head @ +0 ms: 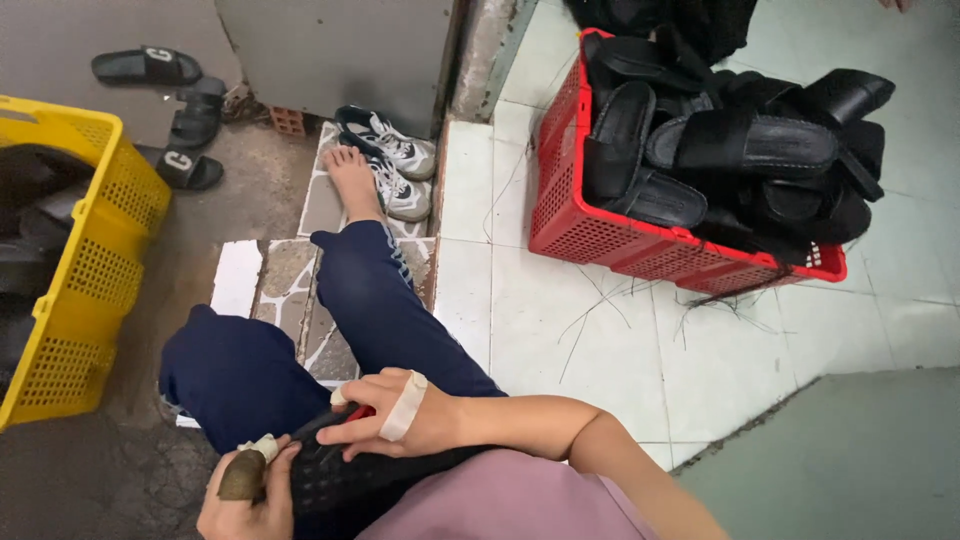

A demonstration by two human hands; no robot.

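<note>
1. at the bottom of the frame, left of centre, the person's two hands work on a black sandal (345, 478) that lies across the lap, over dark blue trousers (250, 375).
2. the left hand (245, 500) sits at the bottom edge, fingers curled round the near end of the sandal; a brown, worn thumb cover and a strip of white tape show on it.
3. the right hand (395, 415) is clenched on a small red-handled tool (355, 413) pressed against the upper edge of the sandal; a pale bandage wraps its forefinger. what kind of tool it is cannot be told.
4. a bare foot (352, 180) stretches toward the upper middle of the frame, resting on a tiled step just beside a pair of white and grey sneakers (395, 160).
5. a yellow plastic crate (85, 270) stands at the left edge, with dark items inside, only partly seen.
6. a red plastic crate (600, 225) at the upper right, on the pale tiled floor (620, 350), is heaped with black sandals.
7. three black slides (170, 110) lie loose in the upper left, near a grey wall.
8. thin dark strands are scattered on the floor in front of the red crate.
</note>
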